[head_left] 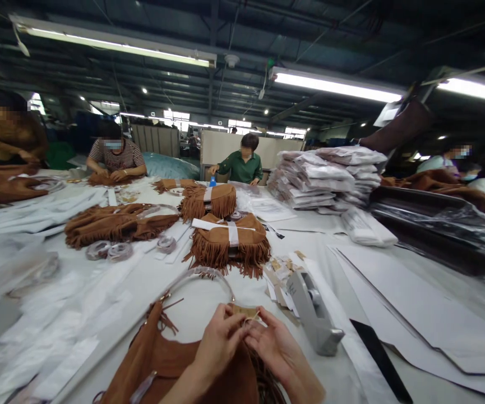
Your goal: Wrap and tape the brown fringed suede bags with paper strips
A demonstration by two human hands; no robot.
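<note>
Where the brown fringed bag (162, 365) lies at the near edge of the counter (208, 292), the left hand (219, 342) and right hand (273, 348) meet over its top. The fingertips of both are pinched on a small paper tag (244, 310) and its thin cord. Curving up from the bag is its handle (202, 276), wrapped in clear film. Just right of the bag sits a grey tape dispenser (313, 314), close by the right hand, with a black strip (379, 356) further right. Loose tags (280, 269) lie beyond the bag to the right. Straight beyond it lie more fringed bags (227, 241), and far off to the right a stack of plastic-wrapped packs (330, 177). Across from the bag, a person in a green top (242, 163) and another in a striped shirt (114, 157) are at work.
</note>
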